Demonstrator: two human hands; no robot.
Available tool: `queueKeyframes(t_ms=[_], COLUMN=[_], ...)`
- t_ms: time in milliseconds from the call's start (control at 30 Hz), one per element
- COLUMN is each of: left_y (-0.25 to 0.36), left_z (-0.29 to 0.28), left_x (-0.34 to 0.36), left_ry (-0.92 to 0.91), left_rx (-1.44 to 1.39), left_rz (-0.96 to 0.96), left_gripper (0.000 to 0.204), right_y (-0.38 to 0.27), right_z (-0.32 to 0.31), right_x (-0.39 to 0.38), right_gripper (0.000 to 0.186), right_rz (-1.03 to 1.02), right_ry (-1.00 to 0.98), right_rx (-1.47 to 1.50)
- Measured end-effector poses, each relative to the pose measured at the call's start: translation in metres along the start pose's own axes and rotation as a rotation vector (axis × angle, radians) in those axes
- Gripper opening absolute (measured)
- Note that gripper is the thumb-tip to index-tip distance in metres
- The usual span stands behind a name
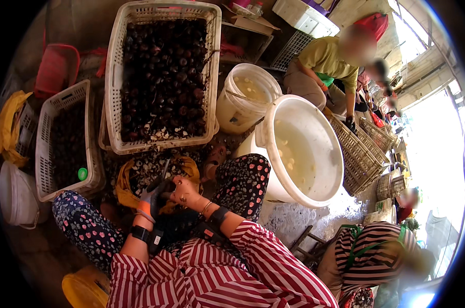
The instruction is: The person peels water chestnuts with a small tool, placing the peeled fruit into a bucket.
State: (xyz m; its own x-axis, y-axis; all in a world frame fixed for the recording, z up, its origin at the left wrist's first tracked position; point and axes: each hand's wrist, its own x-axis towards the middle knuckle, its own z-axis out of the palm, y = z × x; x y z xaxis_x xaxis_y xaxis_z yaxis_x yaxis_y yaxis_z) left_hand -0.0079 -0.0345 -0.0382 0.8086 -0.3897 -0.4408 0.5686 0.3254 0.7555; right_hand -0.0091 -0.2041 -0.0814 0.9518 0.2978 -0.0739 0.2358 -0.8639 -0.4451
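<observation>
My left hand point(153, 195), in a grey glove with an orange cuff, and my bare right hand point(185, 191) meet closed around a small dark thing I cannot make out. A thin tool point(165, 168) sticks up from between them; I cannot tell which hand holds it. They are over a yellow bag point(123, 182) of dark and pale peelings. Beyond stands a big white crate point(214, 41) heaped with dark brown round corms. To the right, a large white tub point(325, 138) and a smaller bucket point(230, 115) hold liquid with pale round pieces.
More crates point(43, 138), a red basket point(56, 69) and a bucket point(14, 195) stand at the left. Co-workers sit at the right: one in olive point(314, 59) by wicker baskets point(356, 159), one in stripes point(371, 256) near a low stool point(307, 241). A yellow container point(81, 285) is behind me.
</observation>
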Motion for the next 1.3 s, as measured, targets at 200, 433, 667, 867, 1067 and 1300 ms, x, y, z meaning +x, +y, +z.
queueKeyframes(t_ms=[200, 433, 667, 867, 1067, 1300], left_y=[0.004, -0.004, -0.005, -0.004, -0.004, -0.010], left_z=[0.004, -0.011, -0.022, -0.014, -0.002, -0.006], left_x=[-0.003, 0.010, 0.006, 0.000, 0.006, 0.006], left_ry=[0.095, 0.203, 0.070, 0.058, 0.087, 0.072], left_rx=[-0.129, -0.171, 0.082, 0.168, 0.035, 0.008], left_rz=[-0.003, -0.014, 0.031, 0.044, -0.069, -0.111], left_gripper=[0.022, 0.021, 0.030, 0.033, 0.035, 0.026], right_y=[-0.030, 0.017, -0.016, -0.024, -0.014, -0.018], right_z=[-0.040, 0.011, -0.039, -0.038, -0.029, -0.031], right_x=[-0.004, 0.003, 0.003, -0.003, -0.004, -0.003], right_gripper=[0.031, 0.027, 0.047, 0.060, 0.054, 0.051], right_rz=[0.214, 0.087, 0.255, 0.349, 0.245, 0.158], right_ry=[-0.137, -0.122, -0.207, -0.338, -0.233, -0.237], right_rx=[0.300, 0.246, 0.384, 0.666, 0.462, 0.264])
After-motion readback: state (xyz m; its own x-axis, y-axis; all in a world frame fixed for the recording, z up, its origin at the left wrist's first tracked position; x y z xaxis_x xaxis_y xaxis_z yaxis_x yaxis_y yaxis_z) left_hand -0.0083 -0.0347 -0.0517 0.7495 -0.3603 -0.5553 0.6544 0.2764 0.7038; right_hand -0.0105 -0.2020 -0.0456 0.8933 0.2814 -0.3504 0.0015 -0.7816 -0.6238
